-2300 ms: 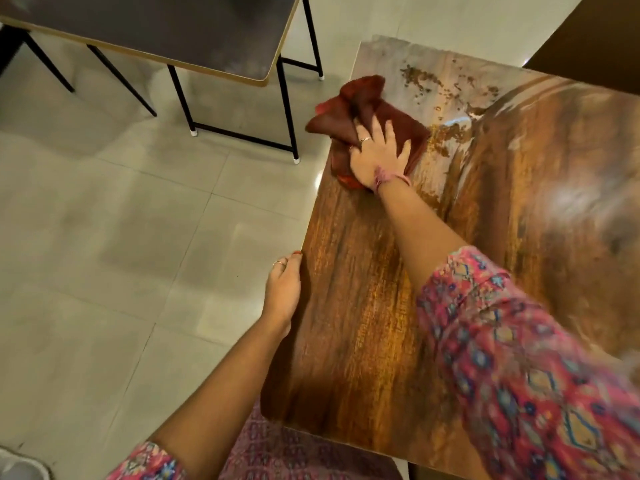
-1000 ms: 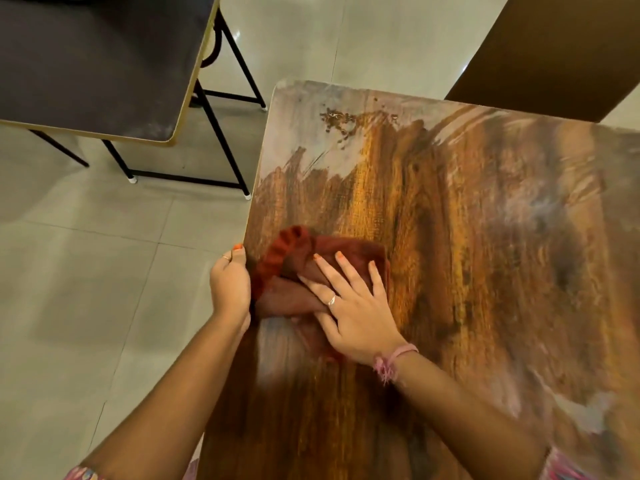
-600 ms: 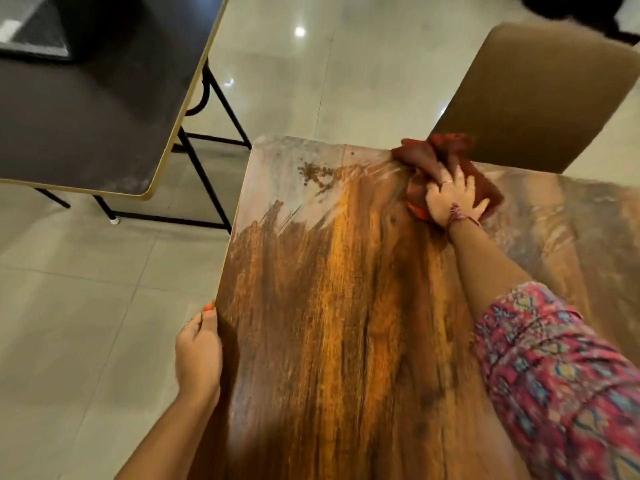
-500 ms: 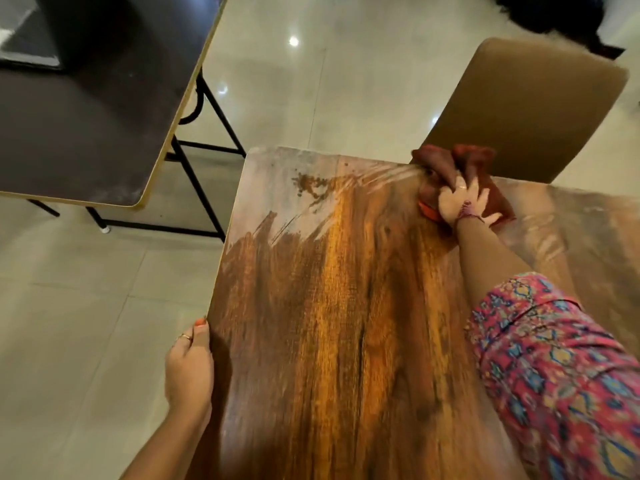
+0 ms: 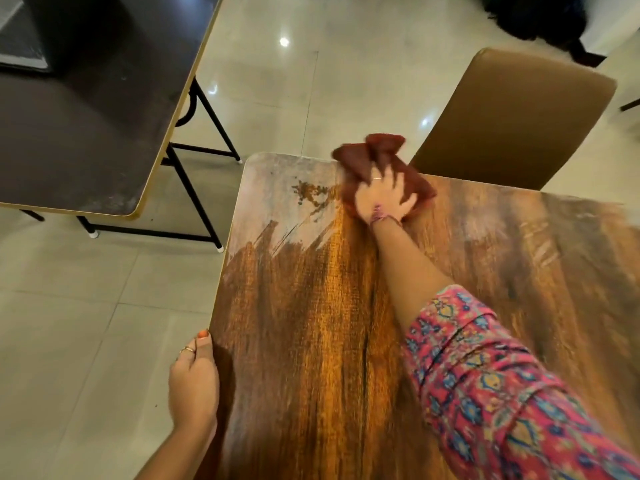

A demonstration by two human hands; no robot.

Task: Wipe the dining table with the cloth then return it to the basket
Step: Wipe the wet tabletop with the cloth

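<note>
The wooden dining table (image 5: 311, 341) fills the lower right, its far left corner pale and dusty with brown crumbs (image 5: 308, 192). A dark red cloth (image 5: 367, 154) lies bunched at the table's far edge, part of it hanging past the rim. My right hand (image 5: 384, 199) presses down on the cloth with fingers spread, blurred by motion. My left hand (image 5: 194, 386) rests against the table's left edge, thumb on top, holding nothing else. No basket is in view.
A tan upholstered chair (image 5: 512, 112) stands behind the table's far edge. A dark side table (image 5: 86, 126) with black metal legs stands at the upper left. Pale glossy floor tiles (image 5: 86, 323) lie between the two tables.
My right hand has slid the cloth leftward along the far edge, toward the crumbs in the dusty corner. My left hand stays on the left edge.
</note>
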